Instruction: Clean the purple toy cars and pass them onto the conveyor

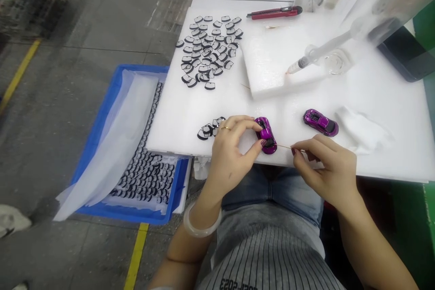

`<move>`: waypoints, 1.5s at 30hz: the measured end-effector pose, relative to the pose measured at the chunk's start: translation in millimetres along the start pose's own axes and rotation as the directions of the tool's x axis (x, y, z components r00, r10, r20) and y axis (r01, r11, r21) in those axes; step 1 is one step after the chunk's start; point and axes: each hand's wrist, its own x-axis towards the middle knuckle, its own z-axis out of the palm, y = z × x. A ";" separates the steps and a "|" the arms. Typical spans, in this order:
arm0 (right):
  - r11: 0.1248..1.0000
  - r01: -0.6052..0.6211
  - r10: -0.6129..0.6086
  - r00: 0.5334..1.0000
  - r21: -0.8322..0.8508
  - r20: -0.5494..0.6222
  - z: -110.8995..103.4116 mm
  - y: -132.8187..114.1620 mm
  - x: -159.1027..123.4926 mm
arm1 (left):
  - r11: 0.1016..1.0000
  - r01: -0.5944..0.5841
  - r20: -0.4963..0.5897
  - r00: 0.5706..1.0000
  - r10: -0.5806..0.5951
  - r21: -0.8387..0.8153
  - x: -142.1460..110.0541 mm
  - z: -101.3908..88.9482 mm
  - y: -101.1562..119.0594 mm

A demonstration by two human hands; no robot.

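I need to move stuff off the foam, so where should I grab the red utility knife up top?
Take the red utility knife across the middle of its long, narrow handle, fingers on its two long sides, coming straight down from above. It lies flat on the white foam sheet, lengthwise left to right, with bare foam on both long sides.

A: Surface I'm seeing: white foam-sheet table (pixel 374 99), scattered black-and-white small plastic window pieces (pixel 209 47), thick white foam block (pixel 268 61).

B: Also red utility knife (pixel 274 12), clear syringe (pixel 319 54), two shiny purple toy cars (pixel 266 133) (pixel 321 122), crumpled white cloth (pixel 362 129).
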 end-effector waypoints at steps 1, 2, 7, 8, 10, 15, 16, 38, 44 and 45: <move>0.999 0.026 -0.026 1.000 -0.039 -0.009 -0.3 -1.8 0.9 | 1.000 0.003 0.024 1.000 -0.003 -0.003 1.4 -0.8 0.0; 0.995 0.057 -0.058 0.998 -0.085 -0.018 -0.5 -3.8 2.0 | 1.000 0.001 0.042 0.999 -0.001 -0.006 2.4 -1.5 -0.3; 0.938 0.205 -0.218 0.976 -0.279 -0.014 -0.4 -12.0 6.9 | 0.999 -0.042 0.047 0.998 0.042 -0.004 0.4 -1.7 -4.5; 0.936 0.212 -0.224 0.975 -0.282 -0.011 0.0 -12.1 7.4 | 0.999 -0.050 0.037 0.998 0.050 -0.001 -0.8 -1.3 -5.2; 0.945 0.199 -0.210 0.977 -0.259 -0.018 1.1 -11.0 7.7 | 0.998 -0.061 0.019 0.998 0.061 0.001 -2.6 -0.5 -6.3; 0.954 0.175 -0.192 0.980 -0.243 -0.048 5.0 -7.8 5.2 | 0.996 -0.084 0.005 0.996 0.084 0.009 -2.9 1.1 -6.7; 0.948 0.188 -0.208 0.977 -0.258 -0.053 6.0 -7.8 4.5 | 0.996 -0.085 0.000 0.996 0.085 0.005 -2.9 1.3 -6.7; 0.966 0.162 -0.195 0.967 -0.201 -0.162 26.9 1.5 -17.6 | 0.995 0.021 -0.090 0.996 -0.012 0.099 -12.8 10.9 7.5; 0.999 0.036 -0.027 0.965 0.029 -0.262 18.6 3.1 -22.7 | 0.994 0.000 -0.222 0.975 0.024 0.106 -2.6 -15.0 4.1; 0.998 -0.002 0.020 0.961 0.065 -0.276 16.1 3.3 -23.3 | 0.993 0.038 -0.285 0.959 -0.004 0.114 4.9 -26.2 -0.1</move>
